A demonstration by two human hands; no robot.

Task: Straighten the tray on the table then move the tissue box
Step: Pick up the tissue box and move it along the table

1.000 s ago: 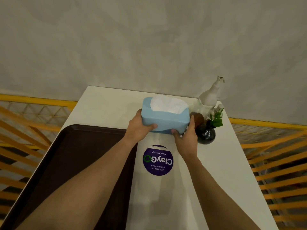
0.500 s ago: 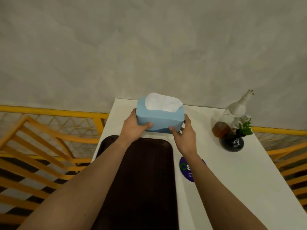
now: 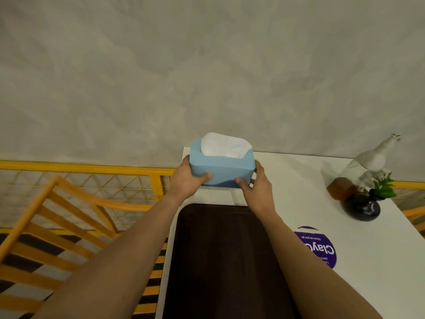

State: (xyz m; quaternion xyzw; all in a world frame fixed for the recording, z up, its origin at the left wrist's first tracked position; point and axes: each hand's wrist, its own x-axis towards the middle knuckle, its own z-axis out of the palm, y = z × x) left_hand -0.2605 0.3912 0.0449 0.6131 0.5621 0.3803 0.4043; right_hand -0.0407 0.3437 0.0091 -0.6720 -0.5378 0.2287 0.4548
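Tray (image 3: 220,261) lies square on table (image 3: 299,180). Second step in hand: tissue box (image 3: 222,168) clasped between left hand (image 3: 186,180) and right hand (image 3: 257,187), at far left corner beyond tray. Next likely: lower flat, release.

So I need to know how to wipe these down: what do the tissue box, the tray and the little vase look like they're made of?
Tissue box: looks like matte light-blue plastic, judging by its smooth walls and rounded corners; could be silicone.
Tray: dark brown, probably moulded plastic with a raised rounded rim and a dull, slightly textured surface.
Vase: black, glossy, likely glazed ceramic or glass; bright highlights show on its round body.
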